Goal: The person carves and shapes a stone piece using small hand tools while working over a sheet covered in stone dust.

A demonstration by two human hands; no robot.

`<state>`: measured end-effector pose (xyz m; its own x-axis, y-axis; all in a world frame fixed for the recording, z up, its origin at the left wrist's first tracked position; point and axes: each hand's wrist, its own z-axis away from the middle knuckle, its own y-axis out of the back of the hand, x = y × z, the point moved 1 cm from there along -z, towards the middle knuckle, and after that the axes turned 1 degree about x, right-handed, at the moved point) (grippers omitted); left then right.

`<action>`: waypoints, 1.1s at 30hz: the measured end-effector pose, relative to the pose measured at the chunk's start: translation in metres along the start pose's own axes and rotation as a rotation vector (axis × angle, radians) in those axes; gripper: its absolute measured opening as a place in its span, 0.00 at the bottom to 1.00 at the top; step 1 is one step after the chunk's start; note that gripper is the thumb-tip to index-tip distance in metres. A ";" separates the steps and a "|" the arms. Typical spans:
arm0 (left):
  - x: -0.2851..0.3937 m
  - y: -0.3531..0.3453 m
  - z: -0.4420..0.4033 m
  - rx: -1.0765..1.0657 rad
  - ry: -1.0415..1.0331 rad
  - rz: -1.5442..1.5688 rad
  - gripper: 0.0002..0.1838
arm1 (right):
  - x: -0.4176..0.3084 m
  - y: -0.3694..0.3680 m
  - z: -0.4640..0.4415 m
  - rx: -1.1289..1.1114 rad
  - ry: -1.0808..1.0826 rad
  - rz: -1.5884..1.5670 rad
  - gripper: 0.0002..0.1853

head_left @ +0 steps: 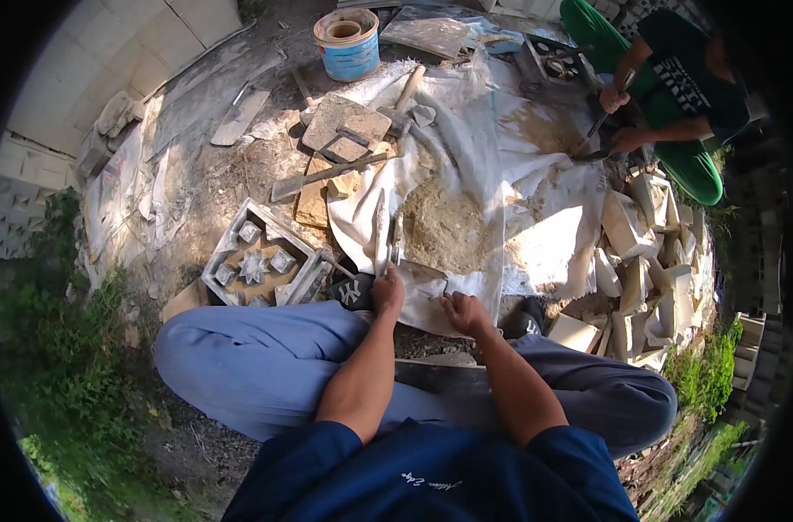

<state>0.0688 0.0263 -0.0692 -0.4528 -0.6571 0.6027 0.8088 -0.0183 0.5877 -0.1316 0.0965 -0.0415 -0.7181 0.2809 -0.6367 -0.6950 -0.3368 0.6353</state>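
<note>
My left hand [388, 293] is closed around the near end of a long, narrow float-like tool [381, 228], which points away from me on edge. My right hand [466, 314] is closed in a fist beside a grey trowel blade [424, 272] and seems to grip its handle, which the fingers hide. Just beyond both hands, a heap of sandy mortar mix [444, 228] lies on a white sheet [475, 183]. To the left sits an open mould frame [212, 277] with a star-shaped piece [254, 266] and small blocks inside.
A co-worker [688, 96] squats at the upper right, holding a tool over the sheet. Stacked pale blocks [636, 261] stand on the right. A blue bucket [349, 63], a hammer-like tool [409, 87] and a flat float [242, 117] lie farther back.
</note>
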 end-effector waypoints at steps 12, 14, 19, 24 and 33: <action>-0.007 -0.004 -0.001 -0.052 -0.024 -0.076 0.39 | -0.018 0.027 -0.028 0.263 -0.143 -0.111 0.27; -0.007 -0.007 0.001 -0.022 -0.020 -0.024 0.39 | -0.017 0.021 -0.016 0.186 -0.048 -0.084 0.27; -0.005 -0.005 -0.002 -0.042 -0.019 -0.092 0.39 | -0.012 0.013 -0.009 0.084 -0.085 0.023 0.27; -0.006 -0.008 -0.001 -0.048 -0.002 -0.045 0.39 | -0.021 0.025 -0.023 0.271 -0.151 0.024 0.28; 0.009 -0.012 0.008 0.025 -0.093 -0.110 0.37 | 0.026 0.041 -0.044 0.459 -0.222 -0.183 0.32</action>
<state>0.0517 0.0270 -0.0666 -0.5717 -0.5793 0.5811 0.7438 -0.0668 0.6651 -0.1769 0.0510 -0.0514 -0.5399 0.4982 -0.6784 -0.7177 0.1487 0.6803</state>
